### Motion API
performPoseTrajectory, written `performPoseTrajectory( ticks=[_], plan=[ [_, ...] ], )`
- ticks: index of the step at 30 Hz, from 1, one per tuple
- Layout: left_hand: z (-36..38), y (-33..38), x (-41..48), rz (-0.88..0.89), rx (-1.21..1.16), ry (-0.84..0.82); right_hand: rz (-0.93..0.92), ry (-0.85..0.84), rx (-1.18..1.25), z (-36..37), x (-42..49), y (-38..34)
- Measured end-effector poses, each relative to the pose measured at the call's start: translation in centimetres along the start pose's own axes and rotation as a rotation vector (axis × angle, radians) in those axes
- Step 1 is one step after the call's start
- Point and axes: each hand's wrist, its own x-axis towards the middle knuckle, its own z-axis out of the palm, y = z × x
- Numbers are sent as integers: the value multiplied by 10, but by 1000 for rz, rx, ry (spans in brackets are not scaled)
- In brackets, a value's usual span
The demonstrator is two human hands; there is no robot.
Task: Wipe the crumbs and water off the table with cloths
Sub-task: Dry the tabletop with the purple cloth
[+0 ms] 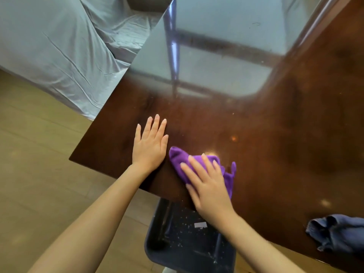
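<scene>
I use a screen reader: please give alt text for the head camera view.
The right hand presses a purple cloth on a brown table, near its edge; the left hand rests flat beside it. A blue cloth lies farther right; a crumb-speckled bin stands below.

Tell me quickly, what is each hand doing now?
Left hand: open, flat on the table.
Right hand: open, straight fingers pressing the purple cloth.

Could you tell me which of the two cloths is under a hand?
The purple cloth, pressed under the right hand; the blue cloth lies crumpled and untouched at the right.
</scene>
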Motion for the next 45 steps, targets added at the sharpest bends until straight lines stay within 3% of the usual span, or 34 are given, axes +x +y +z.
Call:
performPoseTrajectory(
  ticks=[6, 9, 11, 13, 15, 16, 19, 24, 28, 34, 45],
  plan=[
    [2, -1, -1, 34, 35, -6, -39, 2, -31, 13, -17, -25],
    [0, -10, -11, 88, 40, -14, 46, 55, 48, 15, -5, -30],
    [-6, -16, -23, 86, -139, -12, 130, 87, 116, 18, 10, -37],
    [-19, -15, -36, 41, -493, -7, 193, 79, 215, 17, 27, -44],
    [-35, -11, -47, 84, -736, -36, 168, 16, 311, 11, 41, -46],
    [-42, -9, -51, 167, -719, -57, 116, -26, 321, 6, 45, -45],
    [-49, -11, -59, 421, -344, -95, -10, -44, 128, -9, 41, -33],
    [-46, -12, -74, 453, -37, -100, 134, -60, 4, -9, 1, -39],
    [-49, 6, -102, 347, -146, -114, 144, -70, 155, -22, -5, -39],
    [-72, 55, -133, 492, -158, -134, 167, -217, 284, -81, -42, -10],
    [-129, 214, -57, 668, -287, -58, 312, 60, 95, -234, -85, 77]
  ],
)
